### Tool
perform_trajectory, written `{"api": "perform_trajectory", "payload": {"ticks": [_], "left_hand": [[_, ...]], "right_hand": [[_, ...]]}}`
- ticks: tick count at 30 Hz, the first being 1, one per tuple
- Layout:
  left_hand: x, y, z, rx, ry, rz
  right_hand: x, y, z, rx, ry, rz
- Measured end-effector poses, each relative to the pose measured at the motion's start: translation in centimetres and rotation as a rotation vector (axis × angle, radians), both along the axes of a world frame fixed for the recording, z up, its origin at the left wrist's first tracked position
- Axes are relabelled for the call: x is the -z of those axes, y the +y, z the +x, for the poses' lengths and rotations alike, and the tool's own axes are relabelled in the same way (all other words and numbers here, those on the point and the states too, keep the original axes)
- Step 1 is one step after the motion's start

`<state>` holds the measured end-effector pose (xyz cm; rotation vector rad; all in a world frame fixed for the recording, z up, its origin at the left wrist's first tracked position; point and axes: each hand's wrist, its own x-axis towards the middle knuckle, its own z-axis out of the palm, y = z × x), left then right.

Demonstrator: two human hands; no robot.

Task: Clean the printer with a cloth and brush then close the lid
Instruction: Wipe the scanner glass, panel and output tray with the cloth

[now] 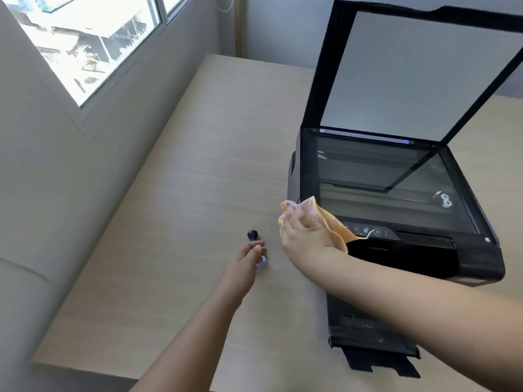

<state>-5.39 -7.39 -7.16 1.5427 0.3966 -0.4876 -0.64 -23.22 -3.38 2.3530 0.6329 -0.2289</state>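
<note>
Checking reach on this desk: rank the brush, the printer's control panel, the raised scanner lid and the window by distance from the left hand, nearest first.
1. Brush: gripped in the left hand.
2. Control panel: right, on the printer's front.
3. Scanner lid: raised, far right.
4. Window: far left wall.

My desk (181, 193) is pale wood grain. Its left edge runs along a grey wall (56, 179), and its far edge meets another wall at the back corner. High in the left wall there is a window (85, 38) with a pale frame. Bright daylight comes through it, and I can make out rooftops and buildings beyond the glass. A thin white cord (226, 7) hangs in a loop near the far corner of the room.
</note>
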Motion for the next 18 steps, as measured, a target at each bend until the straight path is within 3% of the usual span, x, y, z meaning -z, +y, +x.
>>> {"api": "perform_trajectory", "payload": {"ticks": [1,2,4,6,7,11,18], "left_hand": [[0.0,-0.1,0.1,0.001,-0.003,-0.005],[-0.1,-0.2,0.3,0.012,-0.015,-0.001],[-0.5,-0.3,0.6,0.061,-0.05,0.018],[-0.9,-0.5,1.1,0.113,-0.087,0.031],[-1.3,-0.6,1.4,0.128,-0.113,0.031],[-3.1,-1.6,3.2,0.185,-0.204,0.008],[-5.9,-4.4,7.1,0.231,-0.331,0.004]], "right_hand": [[0.8,0.3,-0.6,0.043,0.002,0.103],[2.4,0.7,-0.3,0.029,0.019,0.074],[2.9,1.3,-0.8,0.026,0.065,-0.144],[3.5,0.2,-1.9,-0.235,0.037,-0.313],[4.0,-1.1,-2.4,-0.287,0.032,-0.274],[2.4,-5.8,-4.1,-0.415,-0.079,0.228],[0.2,-8.7,-3.5,-0.533,-0.28,0.568]]}}
